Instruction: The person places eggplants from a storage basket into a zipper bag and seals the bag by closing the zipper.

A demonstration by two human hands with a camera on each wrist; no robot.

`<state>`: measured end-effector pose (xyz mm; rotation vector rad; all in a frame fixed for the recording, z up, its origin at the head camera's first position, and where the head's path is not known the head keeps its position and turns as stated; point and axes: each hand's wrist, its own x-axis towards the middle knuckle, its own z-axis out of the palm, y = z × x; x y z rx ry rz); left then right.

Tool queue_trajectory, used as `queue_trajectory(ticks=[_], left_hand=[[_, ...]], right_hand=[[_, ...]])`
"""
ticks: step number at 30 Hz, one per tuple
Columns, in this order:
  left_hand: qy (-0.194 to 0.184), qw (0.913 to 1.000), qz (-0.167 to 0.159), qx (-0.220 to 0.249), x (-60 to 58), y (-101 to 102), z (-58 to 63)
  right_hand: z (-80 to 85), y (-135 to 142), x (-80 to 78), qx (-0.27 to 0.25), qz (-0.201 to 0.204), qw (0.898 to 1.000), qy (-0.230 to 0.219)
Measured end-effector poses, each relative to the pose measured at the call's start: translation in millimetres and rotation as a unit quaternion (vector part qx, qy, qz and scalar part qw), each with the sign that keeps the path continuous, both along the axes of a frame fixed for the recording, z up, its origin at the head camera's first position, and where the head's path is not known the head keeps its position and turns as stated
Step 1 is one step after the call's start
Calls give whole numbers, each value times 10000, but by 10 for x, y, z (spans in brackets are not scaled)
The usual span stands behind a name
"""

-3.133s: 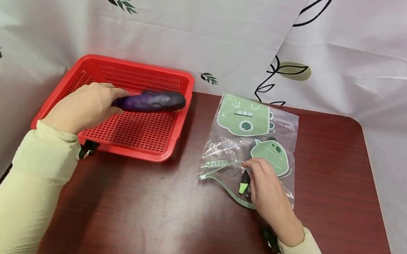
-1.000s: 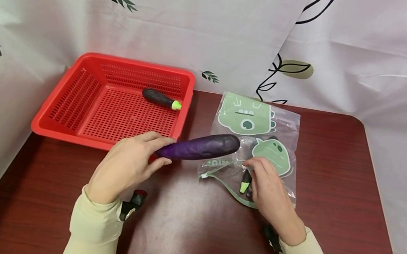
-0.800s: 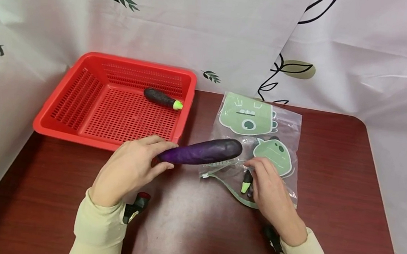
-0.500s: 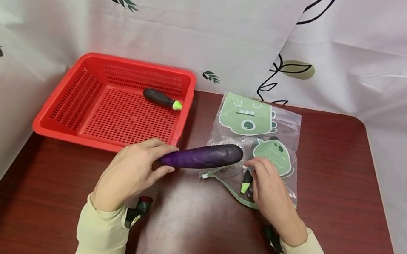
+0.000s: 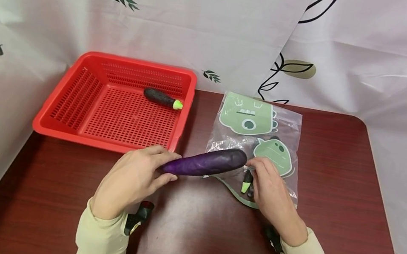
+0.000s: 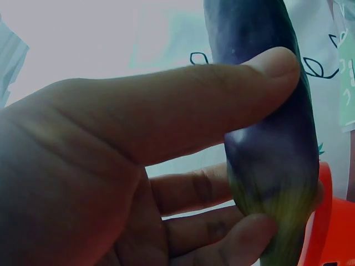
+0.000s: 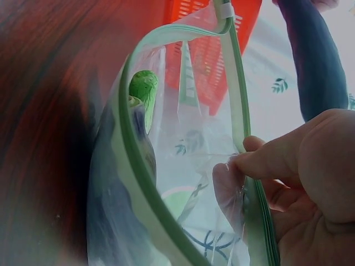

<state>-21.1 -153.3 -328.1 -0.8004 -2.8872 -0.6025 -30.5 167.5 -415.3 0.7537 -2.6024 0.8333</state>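
My left hand (image 5: 135, 178) holds a long purple eggplant (image 5: 206, 163) by its stem end, thumb on one side and fingers on the other. The eggplant's blunt end hangs over the clear zip bag (image 5: 245, 117), close to the fingertips of my right hand (image 5: 272, 194). That hand pinches one edge of the bag's mouth between thumb and fingers. In the right wrist view the bag's green-trimmed mouth (image 7: 130, 133) gapes. Inside lie a vegetable with a light green end (image 7: 145, 88) and a dark purple one (image 7: 119, 205), partly hidden by the trim.
A red plastic basket (image 5: 108, 145) stands at the back left, with a dark zucchini (image 5: 161, 98) with a light green tip inside it. Both rest on a reddish-brown table (image 5: 189, 236). A white printed cloth (image 5: 163, 23) hangs behind the table.
My left hand has lifted the eggplant out from over the basket and carried it right and nearer, to the bag. The zucchini in the basket is uncovered. My right hand has stayed put.
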Motion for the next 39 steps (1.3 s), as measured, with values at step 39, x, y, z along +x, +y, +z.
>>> queue_trajectory(ticks=[39], left_hand=[[-392, 9956, -441, -729, -19, 272, -129]], right_hand=[[22, 13, 8, 12, 49, 10000, -46]])
